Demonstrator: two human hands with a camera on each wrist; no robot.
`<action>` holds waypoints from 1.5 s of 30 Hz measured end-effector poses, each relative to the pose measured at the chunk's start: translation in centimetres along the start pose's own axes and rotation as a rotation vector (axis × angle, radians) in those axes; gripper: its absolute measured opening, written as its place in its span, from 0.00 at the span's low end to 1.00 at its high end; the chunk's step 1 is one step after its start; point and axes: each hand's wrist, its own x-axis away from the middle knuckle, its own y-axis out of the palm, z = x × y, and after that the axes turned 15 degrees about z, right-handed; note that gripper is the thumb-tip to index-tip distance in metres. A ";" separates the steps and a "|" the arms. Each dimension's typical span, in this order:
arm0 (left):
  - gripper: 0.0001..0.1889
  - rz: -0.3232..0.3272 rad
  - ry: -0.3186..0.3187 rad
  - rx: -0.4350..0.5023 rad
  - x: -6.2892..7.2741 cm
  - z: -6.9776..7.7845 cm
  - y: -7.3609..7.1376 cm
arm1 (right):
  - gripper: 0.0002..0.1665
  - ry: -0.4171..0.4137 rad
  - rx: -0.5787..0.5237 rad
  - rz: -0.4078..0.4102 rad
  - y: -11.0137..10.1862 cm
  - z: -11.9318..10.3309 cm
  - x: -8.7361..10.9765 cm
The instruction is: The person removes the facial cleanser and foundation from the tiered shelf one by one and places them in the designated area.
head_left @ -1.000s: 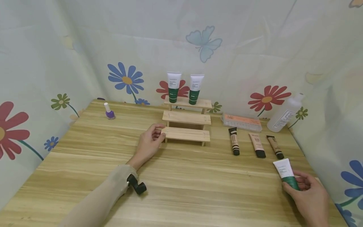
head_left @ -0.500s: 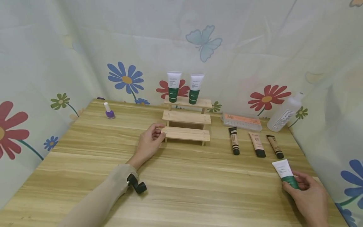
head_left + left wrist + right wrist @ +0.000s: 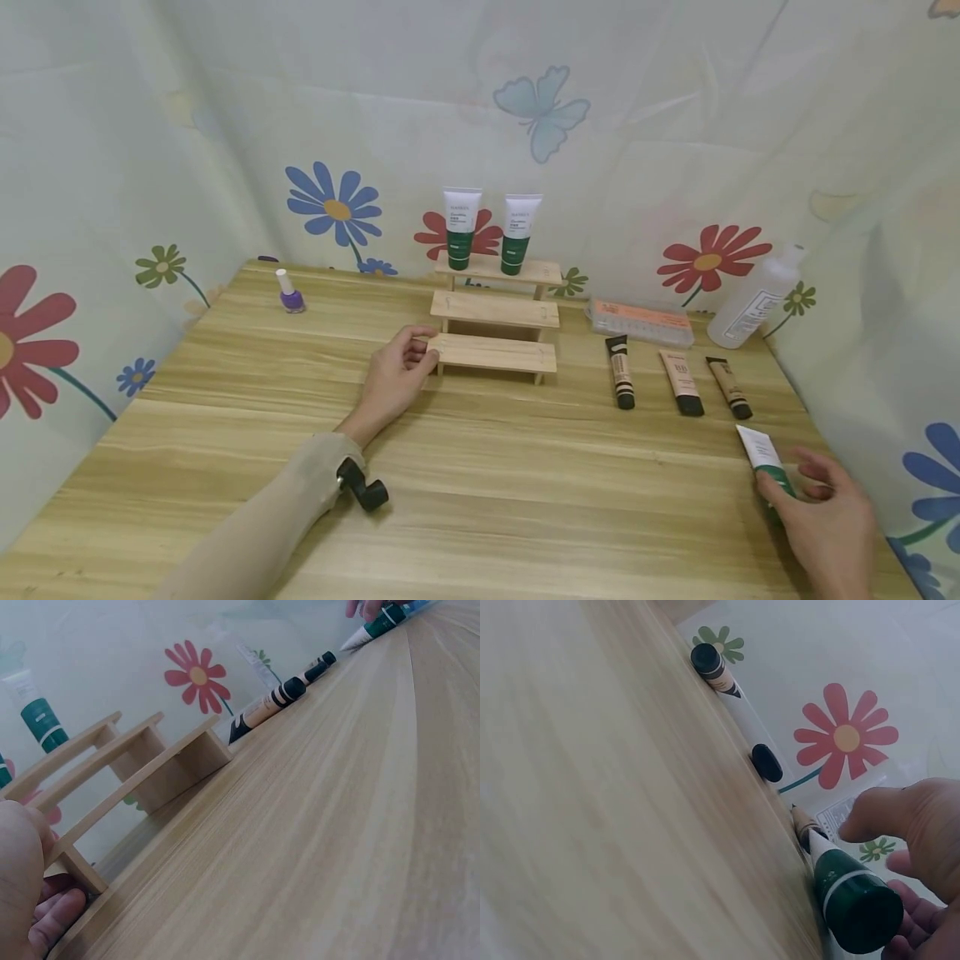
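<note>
My left hand [image 3: 397,371] grips the left end of the lowest step of a small three-tier wooden display stand [image 3: 495,354]; the left wrist view shows fingers [image 3: 56,919] curled by its leg. Two white-and-green squeeze tubes [image 3: 459,229] stand upright on the top tier. At the table's right, my right hand [image 3: 828,517] is beside a third white-and-green tube [image 3: 761,450] lying on the wood. Its fingers are spread apart from the tube, while the thumb overlaps it in the head view. In the right wrist view, the tube's green cap [image 3: 866,919] points toward the camera.
Three small beige-and-black cosmetic tubes [image 3: 681,383] lie on the wooden table [image 3: 525,500] right of the stand. Behind them are a clear case with an orange label [image 3: 637,321] and a white bottle [image 3: 753,300]. Purple nail polish [image 3: 291,296] stands back left. A flowered curtain surrounds the table.
The right hand's fingers have spread away from the third tube, which has turned more onto its edge and shifted slightly right. The left hand and stand have stayed in place.
</note>
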 end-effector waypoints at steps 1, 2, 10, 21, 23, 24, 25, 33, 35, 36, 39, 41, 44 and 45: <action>0.16 0.000 0.000 0.001 0.0 0.0 0.0 | 0.41 0.016 -0.016 0.016 0.0 -0.1 0.0; 0.16 0.000 0.000 0.001 0.0 0.0 0.0 | 0.42 0.029 -0.028 0.034 -0.1 -0.2 0.1; 0.16 0.000 0.002 0.006 0.0 0.1 -0.1 | 0.47 0.125 -0.192 0.165 -0.1 -2.3 0.5; 0.16 0.000 0.014 0.007 0.0 -0.1 -0.1 | 0.48 -0.002 -0.577 0.189 1.5 -8.0 -0.2; 0.16 0.004 0.015 0.007 0.0 -0.2 -0.1 | 0.49 -0.025 -0.609 0.161 2.0 -9.4 -0.4; 0.16 0.004 0.015 0.006 0.0 -0.2 -0.1 | 0.49 -0.033 -0.644 0.146 2.3 -10.1 -0.5; 0.16 0.003 0.014 0.007 0.0 -0.2 -0.1 | 0.49 -0.052 -0.667 0.132 2.5 -10.7 -0.5; 0.16 0.001 0.011 0.006 0.1 -0.1 -0.1 | 0.49 -0.207 -0.800 0.028 4.7 -15.9 -0.2; 0.16 0.001 0.009 0.006 0.1 -0.1 -0.1 | 0.49 -0.248 -0.806 0.014 5.3 -17.4 -0.1; 0.16 0.001 0.007 0.006 0.1 -0.1 -0.1 | 0.49 -0.263 -0.815 0.000 5.6 -18.1 0.0; 0.16 0.002 0.005 0.003 0.1 -0.1 -0.1 | 0.47 -0.291 -0.888 -0.037 6.5 -20.3 0.5; 0.16 0.000 0.003 -0.006 0.1 0.0 -0.1 | 0.47 -0.299 -0.924 -0.066 7.1 -21.6 0.9; 0.16 0.001 0.006 -0.012 0.1 0.0 0.0 | 0.46 -0.316 -0.970 -0.095 8.0 -23.5 1.5; 0.16 0.000 0.006 -0.012 0.1 0.0 0.0 | 0.47 -0.323 -0.975 -0.103 8.3 -24.1 1.7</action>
